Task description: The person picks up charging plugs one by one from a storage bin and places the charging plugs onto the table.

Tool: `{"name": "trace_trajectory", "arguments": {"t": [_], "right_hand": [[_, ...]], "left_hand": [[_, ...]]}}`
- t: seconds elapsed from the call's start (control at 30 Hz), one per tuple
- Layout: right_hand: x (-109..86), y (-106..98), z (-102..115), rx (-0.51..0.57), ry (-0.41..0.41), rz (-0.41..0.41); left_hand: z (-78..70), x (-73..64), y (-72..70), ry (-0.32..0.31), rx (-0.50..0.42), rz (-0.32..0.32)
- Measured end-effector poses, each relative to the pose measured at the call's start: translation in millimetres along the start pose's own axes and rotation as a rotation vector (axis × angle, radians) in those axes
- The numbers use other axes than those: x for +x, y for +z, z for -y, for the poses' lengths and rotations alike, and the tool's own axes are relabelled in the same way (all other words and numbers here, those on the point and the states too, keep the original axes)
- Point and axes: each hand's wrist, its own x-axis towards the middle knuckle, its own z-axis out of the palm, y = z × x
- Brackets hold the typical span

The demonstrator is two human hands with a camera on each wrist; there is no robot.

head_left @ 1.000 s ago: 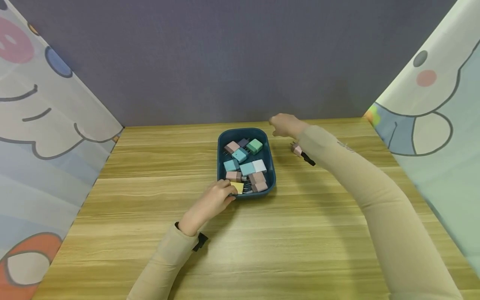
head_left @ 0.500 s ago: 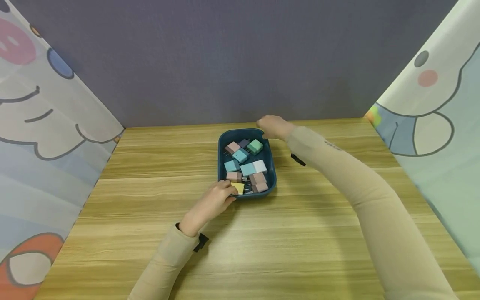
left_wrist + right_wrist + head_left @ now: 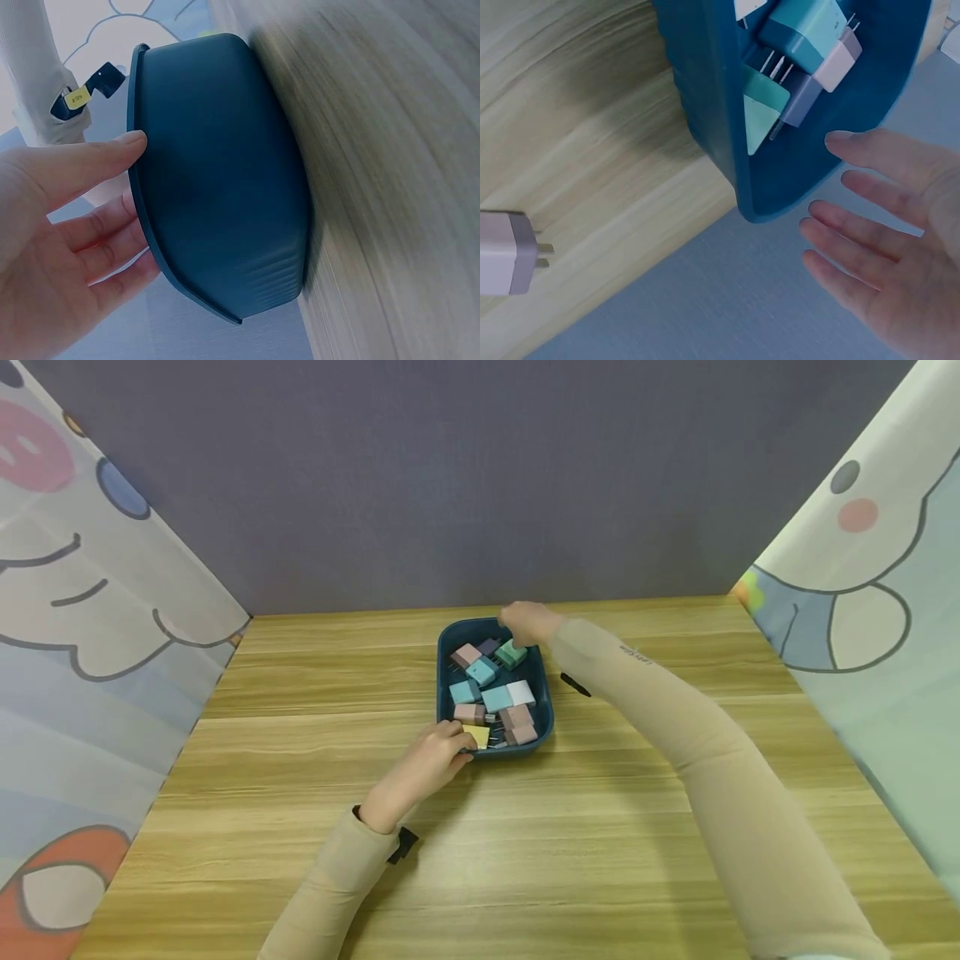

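Note:
A dark teal plastic bin stands on the table, holding several plug-in chargers with metal prongs. My left hand grips its near-left rim, thumb outside and fingers over the edge, beside a yellow charger. At the far-right corner, my right hand hovers over the rim with fingers spread loosely and nothing in them. Close to it inside the bin lie a green charger, a purple charger, a pink charger and a blue charger. A white charger lies near the middle.
A lone pink-and-mauve charger lies on the wooden table right of the bin, hidden behind the right sleeve in the head view. A grey panel rises behind the table. Cartoon-printed curtains flank both sides.
My right hand has moved left, from beside the bin to over its far-right corner. The right sleeve now covers the loose pink charger. My left hand has stayed on the rim.

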Motion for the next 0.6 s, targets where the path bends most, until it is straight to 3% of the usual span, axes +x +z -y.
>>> {"name": "trace_trajectory", "arguments": {"t": [0.6], "right_hand": [[20.0, 15.6, 3.5, 0.033, 0.053, 0.103]], "left_hand": [[2.0, -0.2, -0.3, 0.013, -0.008, -0.006]]}}
